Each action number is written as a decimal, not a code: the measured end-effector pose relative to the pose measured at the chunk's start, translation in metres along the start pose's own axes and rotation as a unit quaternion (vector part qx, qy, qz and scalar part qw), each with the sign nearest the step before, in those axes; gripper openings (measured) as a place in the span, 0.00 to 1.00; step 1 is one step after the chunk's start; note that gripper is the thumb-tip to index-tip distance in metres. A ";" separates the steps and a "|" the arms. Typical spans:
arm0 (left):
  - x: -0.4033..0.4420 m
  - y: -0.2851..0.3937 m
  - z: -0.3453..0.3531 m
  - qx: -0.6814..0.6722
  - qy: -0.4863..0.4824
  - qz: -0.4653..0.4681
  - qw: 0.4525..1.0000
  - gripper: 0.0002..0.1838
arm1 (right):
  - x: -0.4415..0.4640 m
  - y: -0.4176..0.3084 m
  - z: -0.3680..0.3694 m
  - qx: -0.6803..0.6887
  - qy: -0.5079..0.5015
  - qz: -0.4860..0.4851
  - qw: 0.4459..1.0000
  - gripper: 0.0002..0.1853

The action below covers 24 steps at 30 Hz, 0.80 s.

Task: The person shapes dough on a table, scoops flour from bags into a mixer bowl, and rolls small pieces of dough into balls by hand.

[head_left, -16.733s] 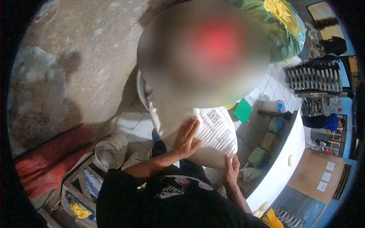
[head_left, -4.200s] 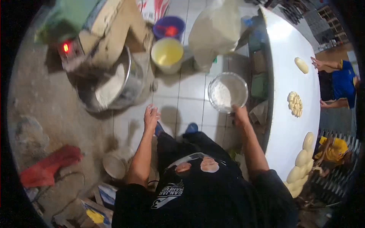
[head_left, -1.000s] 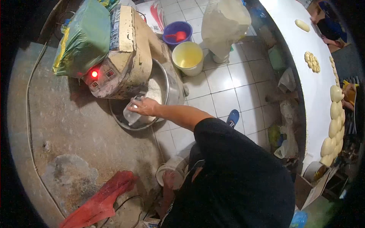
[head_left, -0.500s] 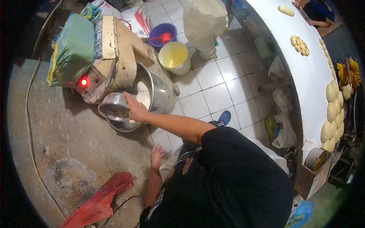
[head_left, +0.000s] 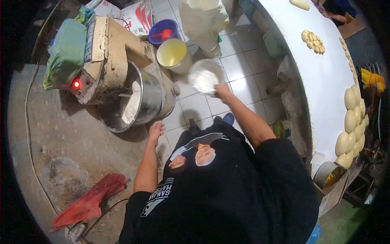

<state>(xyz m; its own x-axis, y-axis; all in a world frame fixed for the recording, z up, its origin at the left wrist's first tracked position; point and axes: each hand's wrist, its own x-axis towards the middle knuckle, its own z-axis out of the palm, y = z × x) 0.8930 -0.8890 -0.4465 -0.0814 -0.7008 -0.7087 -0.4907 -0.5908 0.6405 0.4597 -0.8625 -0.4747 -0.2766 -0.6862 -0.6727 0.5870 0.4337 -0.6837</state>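
One bowl (head_left: 219, 69) of white powder (head_left: 203, 80), fingers (head_left: 217, 90) of the right hand (head_left: 222, 93) gripping it; left hand (head_left: 156, 130) half-open

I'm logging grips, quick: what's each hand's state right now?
Left hand: open, fingers loosely curled, nothing visible in it.
Right hand: closed on a bowl of white powder.

1. Here's "GANJAR" in white on the black printed cotton T-shirt (head_left: 227, 191), "MA" starting the next line!
2. Beside them, a big white "3"!
3. White sack with red stripes (head_left: 140, 20): blurry, possibly a red "P".
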 end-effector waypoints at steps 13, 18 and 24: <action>0.052 0.070 0.075 0.012 -0.026 0.033 0.999 0.22 | -0.091 0.089 -0.315 0.100 0.355 0.153 0.917 0.24; 0.087 0.081 0.090 -0.032 -0.085 0.059 0.994 0.18 | -0.103 0.101 -0.326 0.130 0.301 0.095 0.940 0.23; 0.079 0.134 0.124 -0.022 -0.060 0.088 0.994 0.16 | -0.083 0.055 -0.309 0.031 0.272 0.073 0.959 0.25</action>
<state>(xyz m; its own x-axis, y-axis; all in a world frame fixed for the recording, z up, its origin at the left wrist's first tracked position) 0.7130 -0.9742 -0.4530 -0.2667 -0.7436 -0.6132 -0.4215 -0.4822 0.7680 0.2798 -0.6010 -0.5437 -0.5340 -0.2075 -0.8196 0.6891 0.4549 -0.5641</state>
